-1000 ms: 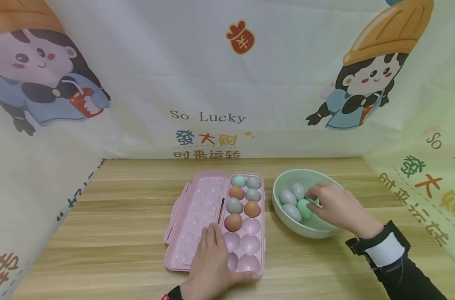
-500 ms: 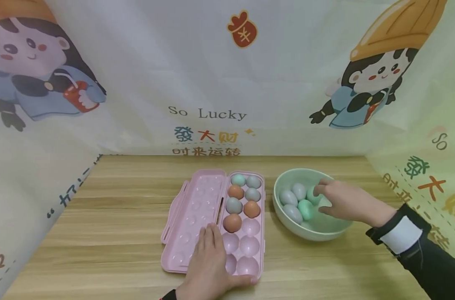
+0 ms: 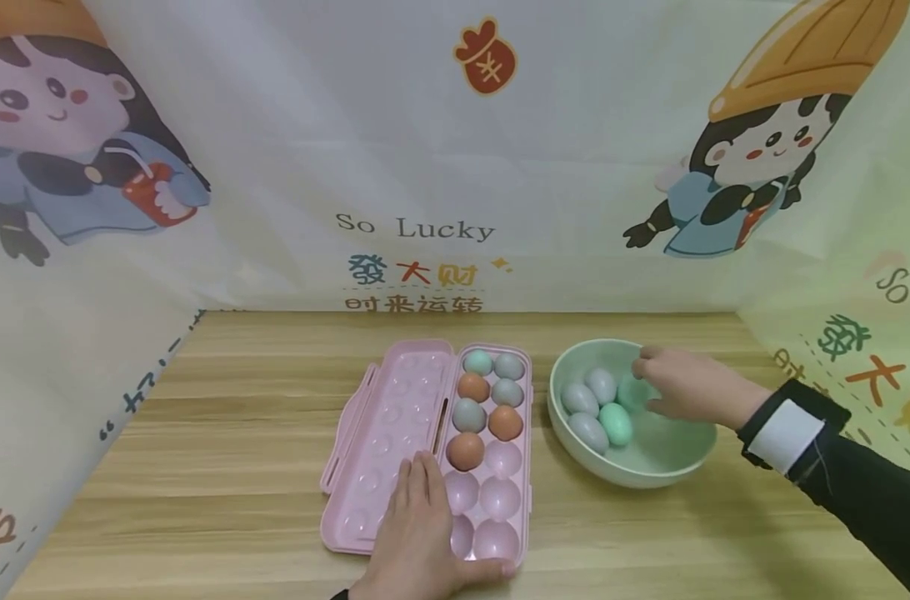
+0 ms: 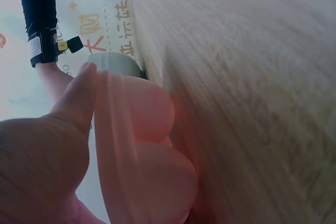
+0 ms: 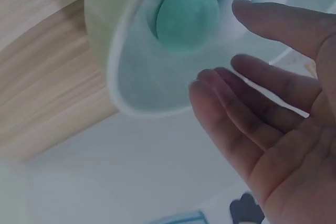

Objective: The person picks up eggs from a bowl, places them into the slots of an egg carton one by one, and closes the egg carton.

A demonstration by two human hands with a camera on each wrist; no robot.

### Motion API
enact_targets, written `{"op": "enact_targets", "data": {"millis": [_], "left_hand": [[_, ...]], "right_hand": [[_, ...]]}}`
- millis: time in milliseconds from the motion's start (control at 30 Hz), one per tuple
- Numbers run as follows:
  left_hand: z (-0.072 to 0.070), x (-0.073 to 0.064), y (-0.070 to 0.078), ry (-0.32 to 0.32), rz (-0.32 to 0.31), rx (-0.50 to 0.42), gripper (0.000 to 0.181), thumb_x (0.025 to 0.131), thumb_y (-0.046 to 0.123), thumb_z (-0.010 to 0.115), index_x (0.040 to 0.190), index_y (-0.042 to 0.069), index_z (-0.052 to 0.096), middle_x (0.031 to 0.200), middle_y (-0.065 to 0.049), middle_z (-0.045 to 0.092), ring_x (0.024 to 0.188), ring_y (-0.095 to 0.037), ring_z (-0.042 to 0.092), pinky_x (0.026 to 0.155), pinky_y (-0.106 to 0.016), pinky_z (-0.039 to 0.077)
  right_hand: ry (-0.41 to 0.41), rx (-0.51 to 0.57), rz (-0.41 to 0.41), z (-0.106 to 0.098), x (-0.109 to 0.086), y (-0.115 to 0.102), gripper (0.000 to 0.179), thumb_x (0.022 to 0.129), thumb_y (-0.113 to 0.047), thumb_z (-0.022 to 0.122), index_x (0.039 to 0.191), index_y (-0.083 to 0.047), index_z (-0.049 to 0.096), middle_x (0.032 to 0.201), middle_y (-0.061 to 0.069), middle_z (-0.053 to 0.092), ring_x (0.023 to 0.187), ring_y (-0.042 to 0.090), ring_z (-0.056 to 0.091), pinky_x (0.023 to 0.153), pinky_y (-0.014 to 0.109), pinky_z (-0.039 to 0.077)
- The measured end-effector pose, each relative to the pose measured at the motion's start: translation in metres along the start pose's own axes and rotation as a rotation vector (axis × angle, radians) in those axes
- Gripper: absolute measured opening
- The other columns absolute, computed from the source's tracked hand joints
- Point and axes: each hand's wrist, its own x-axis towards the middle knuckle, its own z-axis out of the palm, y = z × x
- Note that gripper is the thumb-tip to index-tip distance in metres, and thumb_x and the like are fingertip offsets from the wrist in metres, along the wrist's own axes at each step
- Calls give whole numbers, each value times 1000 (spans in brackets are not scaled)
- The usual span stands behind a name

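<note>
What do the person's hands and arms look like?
The left hand and right hand are bare. On the right are a black sleeve and a black strap with a white panel and small black block. On the left, only a dark band edge shows.

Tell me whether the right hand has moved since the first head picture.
Yes. In the head view, judged against the central "So Lucky" lettering, the right hand has shifted slightly right and a little higher in the picture.
</note>
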Motion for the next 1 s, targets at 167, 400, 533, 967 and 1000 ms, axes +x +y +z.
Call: {"op": "enact_targets", "data": {"millis": [167,400,533,967,1000], "left_hand": [[1,0,-1,-8,4,12,140,55,82,65,140,-20,21,143,-37,21,133,-50,20,105,-49,24],[4,0,-1,-12,-1,48,139,54,83,64,139,-20,23,143,-37,23,133,-49,22,105,-48,25],[3,1,-1,-8,-1,52,139,55,83,64,140,-19,23,144,-36,22,133,-49,22,105,-48,24],[2,1,-1,-6,-6,27,140,54,82,65,139,-20,23,143,-37,23,133,-50,22,105,-49,24],[2,1,-1,-5,-7,26,140,54,82,65,140,-20,23,143,-37,23,133,-50,22,105,-49,24]], "right_hand": [[14,-102,-43,6,6,-7,24,69,-14,81,81,-5,62,75,0,47,59,10,45,49,24,41],[21,-147,-51,18,9,-8,28,65,-14,84,76,-9,58,73,2,44,59,13,42,50,26,39],[20,-121,-83,24,11,-5,29,64,-11,84,79,-8,58,76,3,48,64,15,47,56,28,43],[-10,-130,-280,35,21,-6,30,58,5,74,65,-15,52,64,-5,47,59,11,44,57,27,42],[-24,-118,-276,36,22,-5,31,59,5,74,66,-15,51,65,-5,47,59,10,44,57,27,42]]}}
